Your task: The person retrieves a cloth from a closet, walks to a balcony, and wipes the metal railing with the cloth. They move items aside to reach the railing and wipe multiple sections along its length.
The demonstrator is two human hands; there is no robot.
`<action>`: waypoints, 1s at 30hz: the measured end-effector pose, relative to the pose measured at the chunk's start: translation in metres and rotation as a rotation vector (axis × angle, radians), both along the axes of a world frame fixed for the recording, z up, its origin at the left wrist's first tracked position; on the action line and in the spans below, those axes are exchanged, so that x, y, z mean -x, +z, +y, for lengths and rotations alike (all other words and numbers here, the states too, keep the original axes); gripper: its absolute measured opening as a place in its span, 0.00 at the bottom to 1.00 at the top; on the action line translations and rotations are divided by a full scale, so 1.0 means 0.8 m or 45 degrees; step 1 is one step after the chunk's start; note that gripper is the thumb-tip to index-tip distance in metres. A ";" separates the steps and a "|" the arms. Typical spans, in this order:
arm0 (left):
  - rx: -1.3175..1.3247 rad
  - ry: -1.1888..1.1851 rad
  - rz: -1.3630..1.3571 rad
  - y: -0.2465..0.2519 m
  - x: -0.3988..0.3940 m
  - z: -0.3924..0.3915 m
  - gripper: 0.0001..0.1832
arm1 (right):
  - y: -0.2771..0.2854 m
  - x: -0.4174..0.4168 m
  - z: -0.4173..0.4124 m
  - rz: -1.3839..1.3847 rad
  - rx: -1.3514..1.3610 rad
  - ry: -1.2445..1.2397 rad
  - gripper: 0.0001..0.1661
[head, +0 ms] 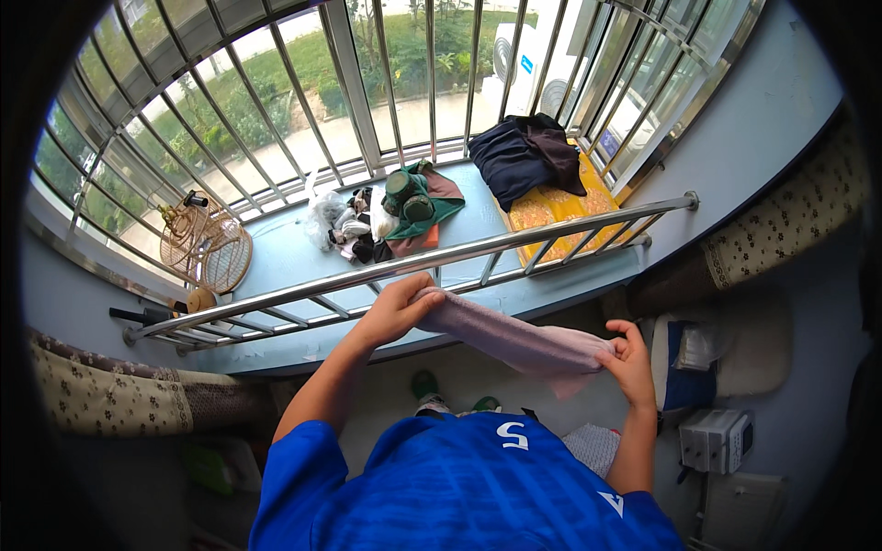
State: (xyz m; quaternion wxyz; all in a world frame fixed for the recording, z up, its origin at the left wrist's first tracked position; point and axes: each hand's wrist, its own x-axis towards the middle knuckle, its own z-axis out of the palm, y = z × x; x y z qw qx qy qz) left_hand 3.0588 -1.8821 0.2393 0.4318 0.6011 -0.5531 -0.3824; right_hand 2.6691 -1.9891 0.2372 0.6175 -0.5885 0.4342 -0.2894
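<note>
A pinkish-mauve cloth (pixel 510 337), which looks like a towel, is stretched between both hands in front of my body. My left hand (pixel 400 306) pinches its upper left end, close to the metal railing (pixel 427 260). At the lower right end, my right hand (pixel 628 361) grips the cloth between thumb and fingers, with some fingers raised. A loose corner hangs below near the right hand. The cloth is gathered lengthwise into a narrow band.
Past the railing, the light-blue windowsill (pixel 275 258) bears a wicker basket (pixel 227 258), socks (pixel 351 227), a green patterned fabric item (pixel 413 200), and dark folded clothes (pixel 527 158) on a yellow patterned cushion (pixel 572 213). Patterned curtains (pixel 110 389) flank it. A grey-white box (pixel 716 441) stands lower right.
</note>
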 end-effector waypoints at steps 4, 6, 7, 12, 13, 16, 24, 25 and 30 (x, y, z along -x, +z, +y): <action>0.078 -0.062 0.751 0.038 -0.002 -0.018 0.21 | 0.060 -0.032 -0.003 0.629 0.654 0.361 0.18; -0.120 -0.182 0.919 -0.012 0.005 -0.025 0.22 | 0.049 -0.041 -0.007 0.625 0.634 0.294 0.10; -0.206 -0.199 0.821 -0.057 0.005 -0.021 0.21 | 0.048 -0.043 -0.011 0.510 0.695 0.239 0.08; -0.241 0.168 1.061 -0.067 0.003 -0.007 0.17 | 0.032 -0.020 -0.028 0.033 0.383 0.173 0.07; -0.245 0.223 1.191 -0.050 0.003 -0.013 0.18 | 0.021 -0.008 -0.034 -0.004 0.146 0.141 0.09; -0.307 0.222 1.122 -0.032 0.000 -0.022 0.21 | -0.013 -0.017 -0.042 -0.401 -0.132 -0.024 0.11; 0.315 -0.025 0.022 0.005 0.118 -0.014 0.25 | -0.007 -0.121 0.022 -0.939 -0.694 -0.057 0.15; 0.421 -0.211 -0.351 0.009 0.142 -0.011 0.26 | 0.005 -0.132 0.028 -0.965 -0.731 0.041 0.16; 0.390 -0.495 -0.168 0.019 0.144 -0.013 0.25 | -0.022 -0.116 0.008 -0.821 -0.404 -0.242 0.21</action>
